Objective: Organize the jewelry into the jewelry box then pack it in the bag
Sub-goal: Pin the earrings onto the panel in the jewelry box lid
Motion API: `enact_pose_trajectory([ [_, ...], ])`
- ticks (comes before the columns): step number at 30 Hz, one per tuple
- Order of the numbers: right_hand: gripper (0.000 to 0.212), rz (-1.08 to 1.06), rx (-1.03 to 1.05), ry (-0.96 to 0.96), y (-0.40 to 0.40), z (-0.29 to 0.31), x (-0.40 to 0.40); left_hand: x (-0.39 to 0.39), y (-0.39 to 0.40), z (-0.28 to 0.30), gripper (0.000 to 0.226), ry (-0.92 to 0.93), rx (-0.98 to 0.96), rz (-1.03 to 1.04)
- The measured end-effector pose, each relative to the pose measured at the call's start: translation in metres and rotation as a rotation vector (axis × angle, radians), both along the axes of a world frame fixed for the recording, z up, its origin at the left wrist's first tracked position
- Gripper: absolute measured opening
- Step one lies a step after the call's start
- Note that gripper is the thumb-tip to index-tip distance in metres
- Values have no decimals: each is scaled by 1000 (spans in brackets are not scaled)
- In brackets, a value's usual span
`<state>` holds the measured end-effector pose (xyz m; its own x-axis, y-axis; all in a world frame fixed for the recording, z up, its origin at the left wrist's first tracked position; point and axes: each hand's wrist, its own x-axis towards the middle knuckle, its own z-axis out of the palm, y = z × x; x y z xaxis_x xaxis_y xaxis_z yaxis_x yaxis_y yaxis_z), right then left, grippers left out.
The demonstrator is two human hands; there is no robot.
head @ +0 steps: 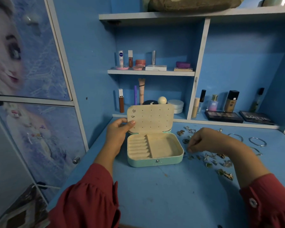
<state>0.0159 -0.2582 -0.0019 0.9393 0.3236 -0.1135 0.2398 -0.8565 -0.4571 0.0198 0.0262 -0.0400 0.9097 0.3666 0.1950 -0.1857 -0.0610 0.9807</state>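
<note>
Red sleeves fill the near edge; both forearms reach over a blue tabletop. Centre: mint-green jewelry box w/ cream lining, open, sitting on the table between the hands. Its lid stands upright, w/ rows of small holes; two small stud earrings are pinned at its upper-left corner. Box base has ring rolls at left & a plain compartment at right. Left hand grips the lid's left edge, thumb on the inner face, fingers behind. Right hand hovers just right of the box, fingertips pinched narrow & pointing down over the loose jewelry; whether they hold a piece, cannot tell. Scattered small gold & silver jewelry pieces lie on the table right of the box; thin silver bangles lie farther right. Behind: blue shelving w/ cosmetics bottles & tubes and two dark eyeshadow palettes. Left: cupboard door w/ a cartoon-character print.
</note>
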Motion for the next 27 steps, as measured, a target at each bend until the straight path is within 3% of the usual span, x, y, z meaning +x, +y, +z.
enact_pose_trajectory([
  [11,17,73,-23,-55,12,-8,1,0,-4,0,10,-31,30,-44],
  [19,6,69,-87,-91,12,-12,3,0,1,0,10,-47,20,-20],
  [24,8,-77,172,-267,14,-12,6,1,4,-2,11,-16,20,-17],
  [27,3,-127,390,-228,17,-8,5,2,5,-3,12,-2,20,-16],
])
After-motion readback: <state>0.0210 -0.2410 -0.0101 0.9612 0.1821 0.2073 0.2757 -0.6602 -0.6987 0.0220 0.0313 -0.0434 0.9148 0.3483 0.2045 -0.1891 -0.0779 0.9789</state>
